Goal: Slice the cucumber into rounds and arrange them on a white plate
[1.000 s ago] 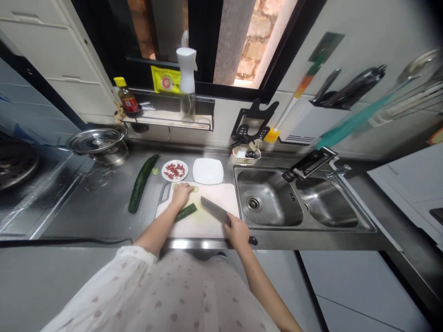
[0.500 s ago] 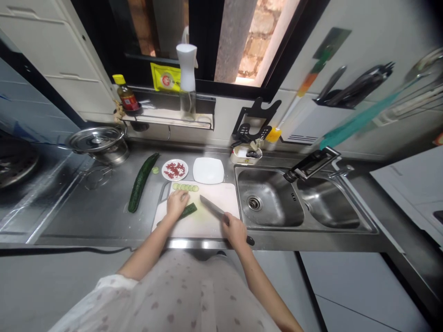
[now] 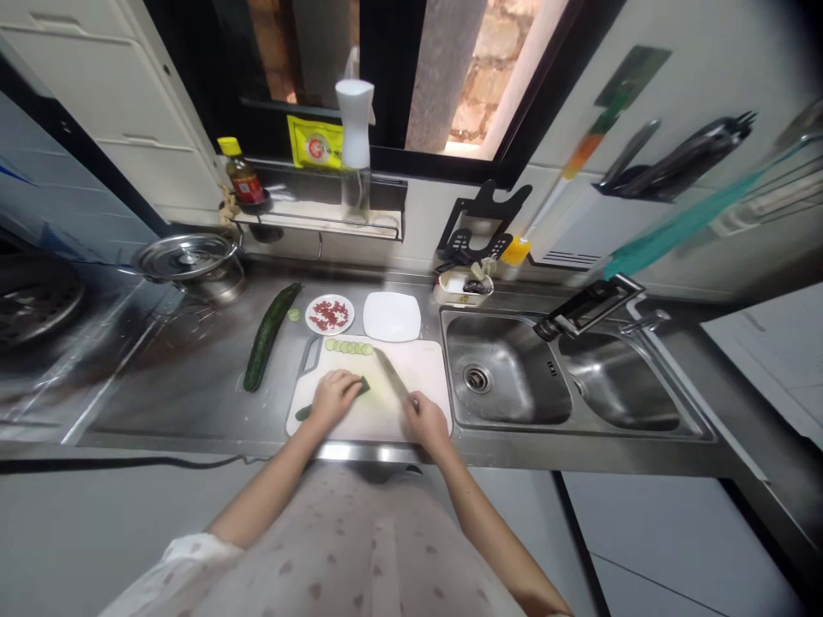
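Observation:
My left hand (image 3: 337, 396) is closed over a cut length of cucumber (image 3: 365, 386) lying on the white cutting board (image 3: 415, 358). Both ends of that piece show; its middle is under my fingers. In my right hand (image 3: 425, 420) is a kitchen knife (image 3: 392, 374), its blade pointing away from me and apart from the held cucumber. A row of several pale green cucumber slices (image 3: 348, 347) lies along the board's far edge, close to the knife tip. To the left of the board rests a whole cucumber (image 3: 267, 336) on the steel counter.
Behind the board stand a plate with chopped red pieces (image 3: 330, 315) and a white square plate (image 3: 392, 317). A double steel sink (image 3: 507, 368) lies to the right. A lidded pot (image 3: 193, 264) sits back left. A shelf with bottles (image 3: 321, 221) hangs below the window.
My left hand has come back from beside the slices onto the cut cucumber. The knife has turned more steeply away from me, its tip now nearer the slices.

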Demonstrator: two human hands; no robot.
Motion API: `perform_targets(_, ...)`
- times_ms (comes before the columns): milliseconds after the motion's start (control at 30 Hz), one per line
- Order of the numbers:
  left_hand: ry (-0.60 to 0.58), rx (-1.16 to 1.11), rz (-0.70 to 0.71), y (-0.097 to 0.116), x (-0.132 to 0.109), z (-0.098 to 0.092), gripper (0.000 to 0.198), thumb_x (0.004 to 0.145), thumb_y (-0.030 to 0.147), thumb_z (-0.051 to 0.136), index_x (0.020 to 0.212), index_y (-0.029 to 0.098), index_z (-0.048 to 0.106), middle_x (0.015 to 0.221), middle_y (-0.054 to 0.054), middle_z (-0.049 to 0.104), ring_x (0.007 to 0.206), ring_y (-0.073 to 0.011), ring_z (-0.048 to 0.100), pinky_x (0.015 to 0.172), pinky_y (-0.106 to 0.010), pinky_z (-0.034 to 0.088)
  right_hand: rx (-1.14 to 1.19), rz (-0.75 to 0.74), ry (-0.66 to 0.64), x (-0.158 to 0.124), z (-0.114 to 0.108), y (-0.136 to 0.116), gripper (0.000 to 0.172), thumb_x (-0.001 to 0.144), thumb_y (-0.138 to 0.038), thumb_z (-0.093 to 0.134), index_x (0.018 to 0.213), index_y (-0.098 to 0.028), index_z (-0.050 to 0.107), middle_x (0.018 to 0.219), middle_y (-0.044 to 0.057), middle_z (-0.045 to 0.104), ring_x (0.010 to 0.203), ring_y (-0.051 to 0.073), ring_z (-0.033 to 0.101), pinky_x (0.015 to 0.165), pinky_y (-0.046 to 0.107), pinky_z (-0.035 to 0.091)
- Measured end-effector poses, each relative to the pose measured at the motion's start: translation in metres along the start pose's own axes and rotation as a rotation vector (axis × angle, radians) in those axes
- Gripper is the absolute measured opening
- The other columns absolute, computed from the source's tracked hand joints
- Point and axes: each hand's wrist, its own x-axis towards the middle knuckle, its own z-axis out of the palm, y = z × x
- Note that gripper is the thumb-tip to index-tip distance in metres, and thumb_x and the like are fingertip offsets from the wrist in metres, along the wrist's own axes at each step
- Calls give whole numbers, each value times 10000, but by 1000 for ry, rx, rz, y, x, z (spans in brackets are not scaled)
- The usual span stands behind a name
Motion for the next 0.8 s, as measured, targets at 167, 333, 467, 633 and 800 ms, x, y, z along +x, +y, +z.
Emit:
perform_targets(167,6,10,32,-2,-3,4,206,894,337,565,962,240,733,937,-52,685,913,-188,592,846,-332,446,25,-49,-51,2,0,-11,271,953,-307,384,984,-187,625,890,43,699,794,144,598,627,218,302)
perform_targets(333,-10,13,32,-4,-3,5,210,903,331,557,968,242,736,930,-50,685,906,-181,588,827,-321,446,-91,-74,-120,3,-1,-21,303,963,-320,356,1028,-183,619,965,75,700,859,168,619,653,233,321)
perform_targets(467,-10,8,30,-4,-4,5,220,911,335,546,977,239,733,910,-46,682,882,-173,588,810,-309,445,-209,-105,-125,0,1,-28,292,960,-310,351,1026,-204,615,969,78,702,861,178,635,657,245,337)
perform_targets(633,-23,30,42,-4,-5,6,235,923,331,526,1008,239,724,902,-43,675,871,-170,585,802,-304,439,-278,-122,-131,-4,2,-37,300,964,-286,337,1031,-193,615,963,99,700,874,191,646,682,255,376)
perform_targets(800,-22,36,62,-5,-4,6,249,930,321,512,1043,242,718,900,-45,670,865,-167,578,795,-300,439,-289,-148,-136,-8,1,-44,300,971,-270,331,1037,-178,608,947,107,696,873,192,652,699,259,399)
